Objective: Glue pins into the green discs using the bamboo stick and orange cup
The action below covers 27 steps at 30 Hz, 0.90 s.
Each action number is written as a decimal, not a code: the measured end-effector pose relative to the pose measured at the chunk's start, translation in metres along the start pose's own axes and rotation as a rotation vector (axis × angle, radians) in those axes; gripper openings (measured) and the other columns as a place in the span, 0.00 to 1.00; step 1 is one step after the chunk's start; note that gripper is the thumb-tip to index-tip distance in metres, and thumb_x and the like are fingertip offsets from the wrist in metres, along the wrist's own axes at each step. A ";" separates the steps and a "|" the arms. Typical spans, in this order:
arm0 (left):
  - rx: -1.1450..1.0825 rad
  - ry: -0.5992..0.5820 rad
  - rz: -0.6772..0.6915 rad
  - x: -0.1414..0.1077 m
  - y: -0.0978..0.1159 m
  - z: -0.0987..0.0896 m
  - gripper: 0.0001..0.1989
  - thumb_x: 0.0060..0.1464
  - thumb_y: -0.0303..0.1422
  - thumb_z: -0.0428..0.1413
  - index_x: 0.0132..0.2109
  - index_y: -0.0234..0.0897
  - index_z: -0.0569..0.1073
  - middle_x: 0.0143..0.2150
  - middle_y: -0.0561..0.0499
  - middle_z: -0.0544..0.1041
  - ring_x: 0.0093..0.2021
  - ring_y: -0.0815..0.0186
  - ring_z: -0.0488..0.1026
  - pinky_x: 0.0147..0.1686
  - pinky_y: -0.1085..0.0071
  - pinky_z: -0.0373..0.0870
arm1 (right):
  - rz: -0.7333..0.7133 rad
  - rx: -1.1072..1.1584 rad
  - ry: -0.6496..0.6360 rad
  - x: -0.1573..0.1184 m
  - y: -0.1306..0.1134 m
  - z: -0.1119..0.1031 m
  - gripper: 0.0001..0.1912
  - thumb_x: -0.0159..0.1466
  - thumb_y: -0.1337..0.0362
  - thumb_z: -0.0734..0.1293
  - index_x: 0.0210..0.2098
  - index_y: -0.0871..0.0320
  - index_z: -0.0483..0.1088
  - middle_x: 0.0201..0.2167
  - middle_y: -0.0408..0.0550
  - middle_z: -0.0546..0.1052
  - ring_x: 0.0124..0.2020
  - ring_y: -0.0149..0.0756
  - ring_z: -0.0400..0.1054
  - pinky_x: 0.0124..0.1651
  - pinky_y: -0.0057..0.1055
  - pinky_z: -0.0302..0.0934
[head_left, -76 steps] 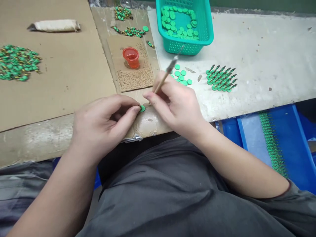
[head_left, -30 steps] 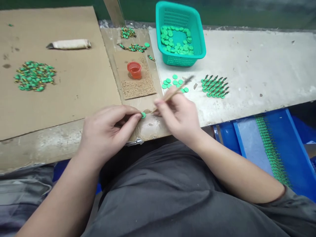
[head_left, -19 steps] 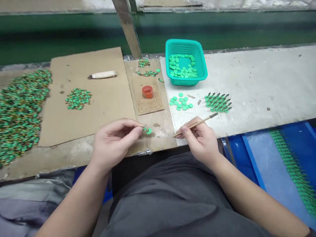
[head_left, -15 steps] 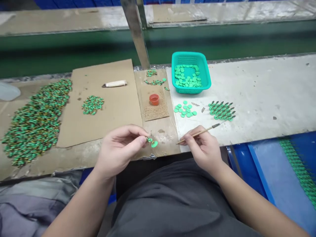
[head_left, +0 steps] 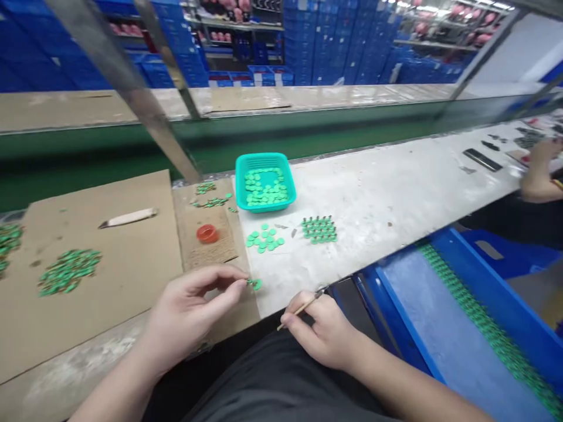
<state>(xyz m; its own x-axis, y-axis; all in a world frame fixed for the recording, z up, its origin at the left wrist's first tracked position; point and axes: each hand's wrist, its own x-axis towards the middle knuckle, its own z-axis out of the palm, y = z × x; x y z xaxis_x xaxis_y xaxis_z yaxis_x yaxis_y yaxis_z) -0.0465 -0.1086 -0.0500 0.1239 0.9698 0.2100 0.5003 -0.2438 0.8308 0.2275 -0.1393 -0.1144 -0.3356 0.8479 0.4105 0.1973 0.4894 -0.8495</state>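
Note:
My left hand [head_left: 200, 308] pinches a small green piece with a round green disc [head_left: 257, 284] at its end, over the white part of the bench. My right hand [head_left: 323, 328] is closed round a thin wooden stick with a dark end [head_left: 303, 306], its pale tip pointing down to the left, apart from the piece. Beyond my left hand an orange-red cup [head_left: 207, 234] sits on a square of brown board [head_left: 220, 253]. Loose green discs [head_left: 265, 239] lie in front of a teal basket [head_left: 288, 186] holding more discs. Rows of assembled green pieces [head_left: 319, 228] stand to their right.
A cardboard sheet [head_left: 145, 258] at left carries a pile of small green parts [head_left: 70, 271] and a white-wrapped tool [head_left: 129, 218]. A blue bin [head_left: 422, 334] with rows of green pieces is below the bench at right. Another person's hand [head_left: 541, 164] shows far right.
The view has swung up and to the right, so the shelves and another person now show. My left hand still holds the green piece, my right hand the stick; the stick sits lower.

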 end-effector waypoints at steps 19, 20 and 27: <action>0.328 -0.110 0.215 0.106 -0.002 0.107 0.14 0.71 0.46 0.62 0.44 0.47 0.90 0.46 0.45 0.90 0.50 0.51 0.85 0.55 0.57 0.79 | 0.289 0.098 0.185 -0.035 0.014 -0.087 0.11 0.83 0.60 0.71 0.41 0.51 0.77 0.37 0.48 0.88 0.39 0.41 0.87 0.46 0.33 0.80; 0.304 -0.095 0.195 0.103 0.000 0.107 0.15 0.70 0.47 0.63 0.45 0.47 0.90 0.46 0.44 0.91 0.51 0.50 0.85 0.56 0.57 0.79 | 0.308 0.120 0.177 -0.034 0.014 -0.087 0.11 0.83 0.60 0.71 0.42 0.52 0.77 0.38 0.49 0.89 0.39 0.41 0.88 0.46 0.33 0.80; -0.021 -0.184 -0.007 0.056 0.055 0.099 0.19 0.73 0.54 0.66 0.50 0.47 0.93 0.52 0.45 0.93 0.52 0.53 0.89 0.54 0.61 0.84 | 0.369 0.277 0.049 -0.018 -0.003 -0.074 0.09 0.80 0.57 0.73 0.43 0.52 0.76 0.35 0.47 0.90 0.34 0.40 0.87 0.39 0.31 0.76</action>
<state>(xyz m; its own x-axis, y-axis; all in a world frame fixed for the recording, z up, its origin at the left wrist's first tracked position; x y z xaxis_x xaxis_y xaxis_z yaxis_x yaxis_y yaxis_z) 0.0728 -0.0678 -0.0436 0.2760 0.9551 0.1079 0.4840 -0.2351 0.8429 0.3009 -0.1412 -0.0952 -0.2434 0.9671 0.0736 0.0396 0.0857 -0.9955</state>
